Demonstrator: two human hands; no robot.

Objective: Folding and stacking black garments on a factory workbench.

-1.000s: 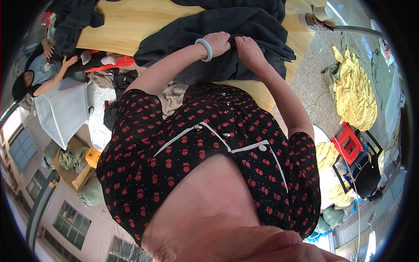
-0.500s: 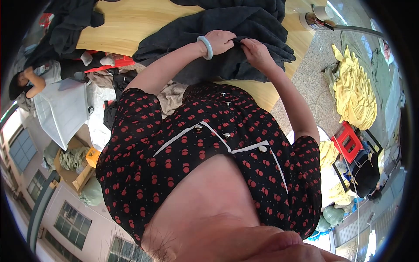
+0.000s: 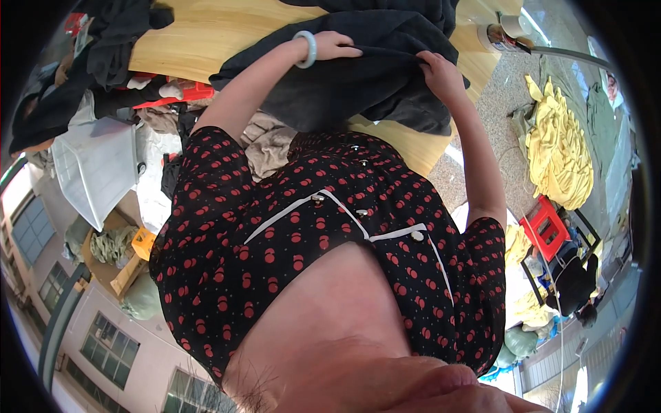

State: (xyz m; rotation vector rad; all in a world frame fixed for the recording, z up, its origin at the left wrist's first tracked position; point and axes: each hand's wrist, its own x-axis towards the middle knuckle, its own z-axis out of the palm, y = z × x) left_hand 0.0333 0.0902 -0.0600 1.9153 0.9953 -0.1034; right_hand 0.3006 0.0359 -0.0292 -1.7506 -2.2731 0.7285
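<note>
A dark, nearly black cloth garment is bunched on the light wooden table and hangs over its near edge. My left hand, below a pale bangle, grips the cloth with its fingers closed. Farther right, my right hand pinches the same garment near its right side. The fabric stretches in a fold between the two hands. The fingertips are partly hidden in the folds.
More dark cloth hangs at the table's left, where a person in dark clothes sits by a white plastic bin. Cups stand at the table's right corner. A yellow cloth heap and red stool lie right.
My hands have moved apart, the left to the left and up, the right to the right, drawing the cloth out between them. The person at left has leaned over.
</note>
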